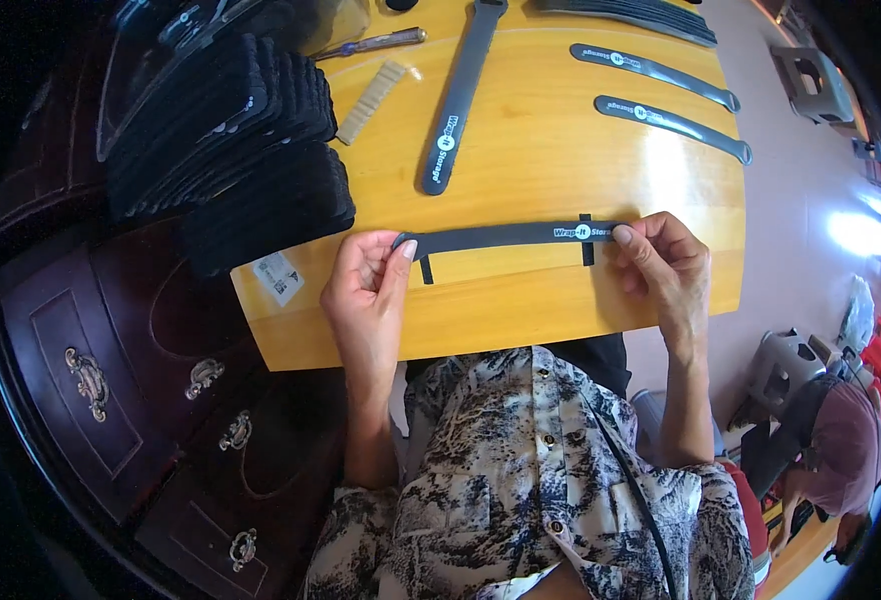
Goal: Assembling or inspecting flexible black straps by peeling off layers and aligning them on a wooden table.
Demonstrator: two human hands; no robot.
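A dark grey storage strap (496, 237) with white print is stretched level between my two hands, just above the near part of the yellow table. My left hand (369, 285) pinches its left end between thumb and fingers. At the other end, my right hand (664, 262) pinches the strap beside the print. Below the strap, two short black marks or tape strips, one on the left (427, 270) and one on the right (588, 254), show on the tabletop. Another strap (456, 120) lies slanted farther off, its wide printed end toward me.
Two straps, an upper (651, 75) and a lower (673, 126), lie at the right. A stack of straps (626, 18) sits at the far edge. Black fabric stacks (231, 130) stand left, near a tan strip (372, 102), a screwdriver-like tool (371, 43) and a label (279, 277). Someone (841, 440) bends at right.
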